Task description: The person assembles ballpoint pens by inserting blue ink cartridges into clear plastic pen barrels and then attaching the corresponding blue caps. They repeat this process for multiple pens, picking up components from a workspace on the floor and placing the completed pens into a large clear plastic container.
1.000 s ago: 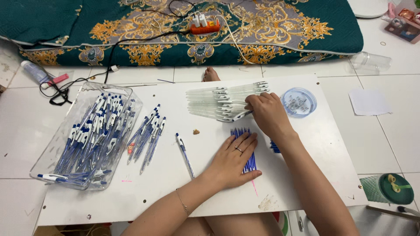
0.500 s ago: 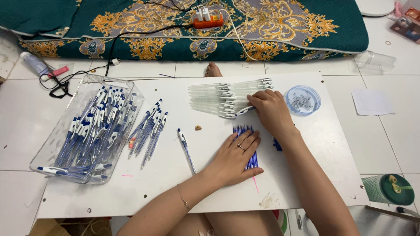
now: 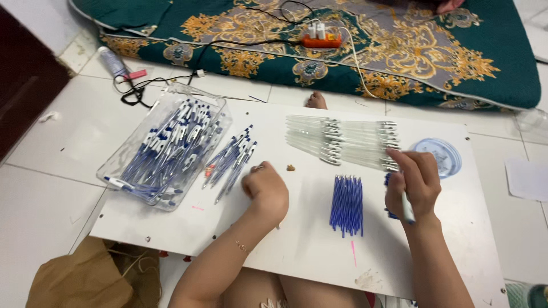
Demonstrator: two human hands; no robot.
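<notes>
Right hand [image 3: 412, 183] grips a clear pen barrel [image 3: 407, 206] right of the blue refills [image 3: 347, 204]; left hand [image 3: 266, 189] (fisted, contents unseen) sits left of them.

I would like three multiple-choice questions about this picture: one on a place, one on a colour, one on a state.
1. Where do the blue refills lie?
A. in the clear box
B. on the board between the hands
C. on the blanket

2. What colour is the power strip?
A. orange
B. black
C. green

3. What is the right hand doing?
A. lying flat and empty
B. holding a pen barrel
C. lifting the lid

Answers: 1 B, the refills lie on the white board between the left hand and the right hand. 2 A, its body is orange. 3 B, a clear barrel sticks out below its closed fingers.
</notes>
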